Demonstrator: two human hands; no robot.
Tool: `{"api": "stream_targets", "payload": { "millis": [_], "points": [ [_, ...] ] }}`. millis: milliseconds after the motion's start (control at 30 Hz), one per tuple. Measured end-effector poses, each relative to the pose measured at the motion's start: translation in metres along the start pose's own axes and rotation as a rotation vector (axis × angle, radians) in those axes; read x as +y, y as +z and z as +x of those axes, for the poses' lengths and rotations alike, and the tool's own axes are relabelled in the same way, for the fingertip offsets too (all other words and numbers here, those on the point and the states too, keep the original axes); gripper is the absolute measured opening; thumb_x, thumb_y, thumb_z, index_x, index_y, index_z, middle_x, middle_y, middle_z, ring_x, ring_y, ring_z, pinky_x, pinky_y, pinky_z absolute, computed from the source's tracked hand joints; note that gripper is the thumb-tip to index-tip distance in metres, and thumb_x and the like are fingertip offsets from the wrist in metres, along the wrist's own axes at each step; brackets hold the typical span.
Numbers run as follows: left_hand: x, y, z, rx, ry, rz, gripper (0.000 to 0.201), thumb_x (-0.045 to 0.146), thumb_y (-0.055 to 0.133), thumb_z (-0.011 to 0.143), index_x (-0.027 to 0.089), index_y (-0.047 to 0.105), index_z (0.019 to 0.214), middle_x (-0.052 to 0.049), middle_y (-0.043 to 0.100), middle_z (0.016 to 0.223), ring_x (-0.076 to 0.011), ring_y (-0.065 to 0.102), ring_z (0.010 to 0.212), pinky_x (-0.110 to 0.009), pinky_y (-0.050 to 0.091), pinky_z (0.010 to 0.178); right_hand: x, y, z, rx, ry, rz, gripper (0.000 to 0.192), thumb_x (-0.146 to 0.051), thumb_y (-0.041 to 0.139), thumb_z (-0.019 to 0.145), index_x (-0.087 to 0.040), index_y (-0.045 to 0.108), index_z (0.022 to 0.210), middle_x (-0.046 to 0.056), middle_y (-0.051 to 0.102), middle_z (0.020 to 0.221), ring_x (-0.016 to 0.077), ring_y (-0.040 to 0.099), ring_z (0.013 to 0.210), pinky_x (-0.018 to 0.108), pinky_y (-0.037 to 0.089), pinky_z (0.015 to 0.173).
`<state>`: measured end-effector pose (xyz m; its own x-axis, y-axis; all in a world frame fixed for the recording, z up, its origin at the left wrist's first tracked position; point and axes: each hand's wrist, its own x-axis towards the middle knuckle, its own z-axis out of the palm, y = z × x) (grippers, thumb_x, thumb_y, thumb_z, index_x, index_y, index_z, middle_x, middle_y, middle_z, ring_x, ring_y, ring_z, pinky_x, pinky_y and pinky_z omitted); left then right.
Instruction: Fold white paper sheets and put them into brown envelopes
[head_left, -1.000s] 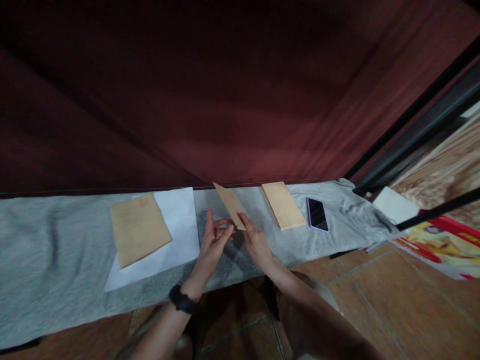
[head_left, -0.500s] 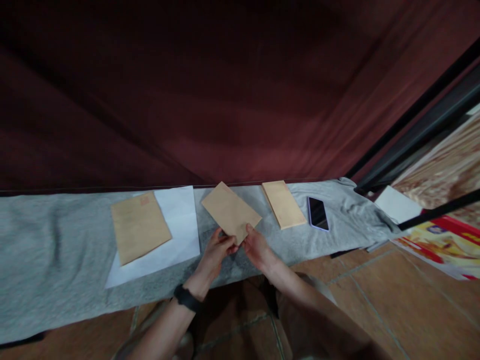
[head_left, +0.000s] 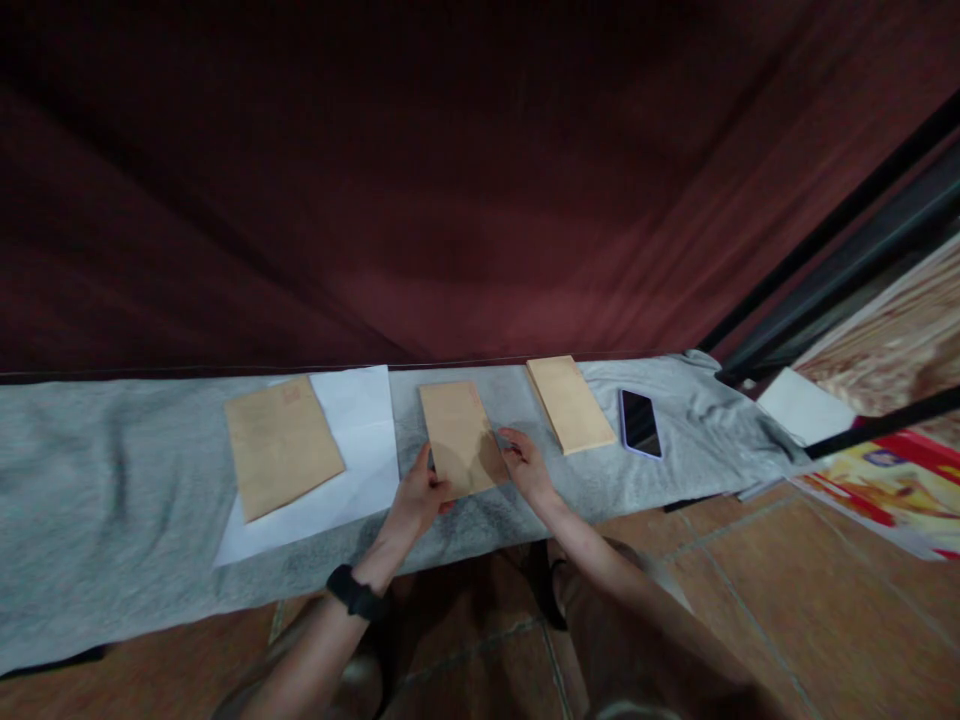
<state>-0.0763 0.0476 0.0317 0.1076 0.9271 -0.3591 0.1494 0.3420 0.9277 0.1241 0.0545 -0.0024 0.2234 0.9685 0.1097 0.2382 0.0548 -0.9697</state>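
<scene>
A thin brown envelope (head_left: 459, 438) lies flat on the grey surface (head_left: 112, 500) — its long side points away from the person. It sits between the two hands: the left hand (head_left: 417, 494) touches its near left corner, and the right hand (head_left: 527, 466) touches its right edge.

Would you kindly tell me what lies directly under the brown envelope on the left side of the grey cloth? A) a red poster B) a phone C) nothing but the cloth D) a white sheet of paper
D: the left brown envelope rests on a white sheet of paper, whose edges show beyond it on the grey cloth; the phone lies far to the right.
</scene>
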Motion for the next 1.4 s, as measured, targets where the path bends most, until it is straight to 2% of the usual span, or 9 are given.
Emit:
{"api": "stream_targets", "payload": {
  "millis": [67,167,267,367,500,567,733,1000,1400],
  "points": [
    [0.001,-0.001,-0.001,0.006,0.003,0.084,0.089,0.01,0.063,0.074,0.017,0.026,0.155,0.009,0.058,0.06,-0.0121,0.057,0.046,-0.021,0.046,0.045,-0.003,0.006,-0.012,-0.1,-0.1,-0.119,0.043,-0.024,0.053,0.086,-0.021,0.065,0.128,0.009,0.062,0.139,0.0234,0.054,0.131,0.042,0.042,0.113],
    [0.006,-0.004,-0.005,0.011,0.006,0.303,0.079,0.012,0.059,0.081,0.019,0.029,0.154,0.007,0.06,0.065,-0.0132,0.059,0.051,-0.022,0.047,0.05,-0.008,0.011,-0.032,-0.256,-0.315,-0.585,0.053,-0.026,0.047,0.097,-0.014,0.048,0.148,0.012,0.045,0.156,0.0245,0.039,0.146,0.045,0.03,0.122],
    [0.013,-0.007,-0.01,0.049,0.062,0.673,0.059,0.018,0.056,0.088,0.019,0.044,0.146,-0.001,0.069,0.079,-0.0187,0.067,0.069,-0.028,0.051,0.063,-0.008,0.012,-0.042,-0.282,-0.405,-0.919,0.054,-0.032,0.041,0.103,-0.011,0.041,0.153,0.013,0.041,0.159,0.0239,0.035,0.149,0.043,0.027,0.123],
    [0.014,-0.006,-0.009,0.162,0.257,0.977,0.04,0.022,0.047,0.095,0.015,0.058,0.133,-0.012,0.072,0.104,-0.0258,0.069,0.094,-0.038,0.054,0.084,-0.006,0.011,-0.043,-0.277,-0.442,-1.027,0.055,-0.037,0.039,0.105,-0.012,0.039,0.154,0.011,0.039,0.159,0.0221,0.036,0.148,0.04,0.027,0.122],
    [0.003,-0.001,0.009,0.253,0.653,1.062,0.046,0.026,0.039,0.099,0.01,0.052,0.14,-0.019,0.057,0.141,-0.0313,0.051,0.134,-0.048,0.041,0.112,-0.004,0.012,-0.042,-0.249,-0.461,-0.963,0.055,-0.037,0.04,0.105,-0.013,0.038,0.154,0.012,0.04,0.159,0.0229,0.038,0.147,0.042,0.026,0.123],
    [-0.003,-0.001,0.023,0.23,0.722,1.056,0.052,0.028,0.037,0.1,0.007,0.045,0.146,-0.02,0.046,0.153,-0.0301,0.038,0.146,-0.048,0.032,0.12,-0.004,0.012,-0.043,-0.244,-0.45,-0.87,0.055,-0.034,0.044,0.104,-0.014,0.038,0.154,0.013,0.04,0.159,0.0243,0.038,0.147,0.044,0.026,0.123],
    [-0.005,-0.009,0.063,0.189,0.69,1.086,0.061,0.037,0.029,0.101,0.006,0.037,0.152,-0.02,0.037,0.16,-0.03,0.029,0.151,-0.051,0.026,0.123,-0.005,0.008,-0.04,-0.296,-0.412,-0.725,0.058,-0.031,0.054,0.099,-0.017,0.04,0.154,0.014,0.038,0.16,0.0283,0.037,0.148,0.049,0.027,0.123],
    [0.032,-0.001,0.132,0.044,0.631,1.257,0.064,0.041,0.02,0.101,0.009,0.036,0.154,-0.013,0.036,0.162,-0.0253,0.025,0.153,-0.044,0.018,0.125,-0.012,-0.007,-0.024,-0.379,-0.42,-0.652,0.046,-0.017,0.057,0.095,-0.016,0.054,0.14,0.014,0.052,0.15,0.025,0.047,0.14,0.046,0.038,0.118],
    [0.018,0.019,0.119,-0.083,0.726,1.292,0.062,0.041,0.02,0.102,0.012,0.033,0.156,-0.01,0.03,0.165,-0.0196,0.025,0.153,-0.04,0.014,0.127,-0.019,-0.015,-0.012,-0.44,-0.376,-0.654,0.033,-0.012,0.057,0.092,-0.021,0.062,0.123,0.01,0.062,0.133,0.0225,0.058,0.122,0.037,0.049,0.104]
  ]
}}
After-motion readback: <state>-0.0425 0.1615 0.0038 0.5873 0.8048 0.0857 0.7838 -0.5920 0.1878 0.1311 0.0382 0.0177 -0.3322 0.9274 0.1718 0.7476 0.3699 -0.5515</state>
